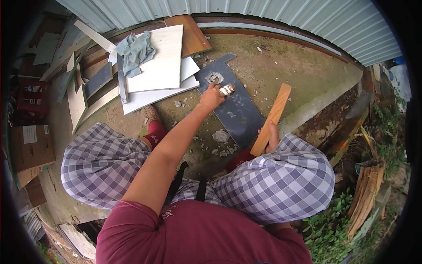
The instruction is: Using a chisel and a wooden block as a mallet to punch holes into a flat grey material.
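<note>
My left hand (211, 97) reaches forward over a dark grey board (239, 114) lying on the ground. Its fingers are drawn together at the near edge of a pale, crumbly heap (214, 78); whatever they pinch is too small to make out. Right beside these fingers is a small, shiny, whitish and brown rounded object (227, 90), its kind unclear. My right hand (273, 135), partly hidden behind my knee, grips a light brown wooden slat (273, 119), which slants up and away from my right leg.
White panels (160, 59) carry a grey-green rag (135, 50) at the far left, beside stacked wooden frame pieces (81, 97). Pale chips (221, 136) litter the concrete. A corrugated metal wall (246, 11) bounds the far side. Plants (329, 220) and split wood (367, 193) lie right; cardboard boxes (33, 147) stand left.
</note>
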Action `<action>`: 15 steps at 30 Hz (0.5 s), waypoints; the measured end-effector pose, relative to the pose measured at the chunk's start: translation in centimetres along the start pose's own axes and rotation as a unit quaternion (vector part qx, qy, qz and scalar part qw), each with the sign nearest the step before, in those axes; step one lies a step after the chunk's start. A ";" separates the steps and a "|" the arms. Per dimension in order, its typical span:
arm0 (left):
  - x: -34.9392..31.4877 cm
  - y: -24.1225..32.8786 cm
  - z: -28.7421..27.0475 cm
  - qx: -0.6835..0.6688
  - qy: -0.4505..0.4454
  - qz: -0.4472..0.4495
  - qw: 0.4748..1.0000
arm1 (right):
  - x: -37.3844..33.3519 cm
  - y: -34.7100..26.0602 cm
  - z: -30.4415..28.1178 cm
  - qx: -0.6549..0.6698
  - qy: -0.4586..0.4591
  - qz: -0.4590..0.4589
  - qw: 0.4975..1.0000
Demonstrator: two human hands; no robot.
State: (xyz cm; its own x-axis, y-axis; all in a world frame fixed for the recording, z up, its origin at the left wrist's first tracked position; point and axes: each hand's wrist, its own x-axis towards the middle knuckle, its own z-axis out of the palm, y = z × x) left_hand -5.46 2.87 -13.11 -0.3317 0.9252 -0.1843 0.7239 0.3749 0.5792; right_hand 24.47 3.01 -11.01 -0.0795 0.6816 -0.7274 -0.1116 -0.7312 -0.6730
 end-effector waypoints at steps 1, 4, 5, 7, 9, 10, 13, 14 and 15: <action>0.5 -0.1 -0.2 0.014 0.013 0.021 1.000 | -0.5 -0.2 0.4 0.048 -0.019 0.052 0.997; 1.8 -0.2 -0.4 0.023 -0.029 0.000 0.999 | -2.2 0.1 1.9 0.240 -0.172 0.137 0.946; 2.0 -0.2 -0.4 0.029 -0.040 -0.004 0.999 | -2.7 0.6 2.6 0.225 -0.206 0.137 0.942; 2.2 -0.2 -0.3 0.042 -0.053 -0.011 0.998 | -3.4 1.9 3.8 0.195 -0.333 0.125 0.914; 2.3 -0.3 -0.3 0.035 -0.063 -0.018 0.997 | -3.7 3.1 4.5 0.153 -0.302 0.171 0.925; 2.4 -0.3 -0.2 0.032 -0.069 -0.023 0.997 | -3.7 3.6 4.7 0.129 -0.288 0.203 0.927; 2.5 -0.4 -0.1 0.052 -0.063 -0.019 0.996 | -3.3 4.2 4.8 0.154 -0.311 0.180 0.921; 2.6 -0.3 0.0 0.044 -0.069 -0.026 0.996 | -3.2 4.2 4.8 0.166 -0.295 0.161 0.927; 2.6 -0.4 0.2 0.035 -0.071 -0.034 0.996 | -3.2 4.3 4.7 0.180 -0.297 0.132 0.928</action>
State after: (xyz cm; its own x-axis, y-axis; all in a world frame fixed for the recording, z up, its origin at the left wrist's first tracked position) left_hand -6.46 5.12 -13.96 -0.2959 0.8948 -0.3344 0.7451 0.4353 0.5053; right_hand 19.61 -2.15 -10.98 -0.6713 0.4540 -0.5859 -0.3266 -0.8908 -0.3161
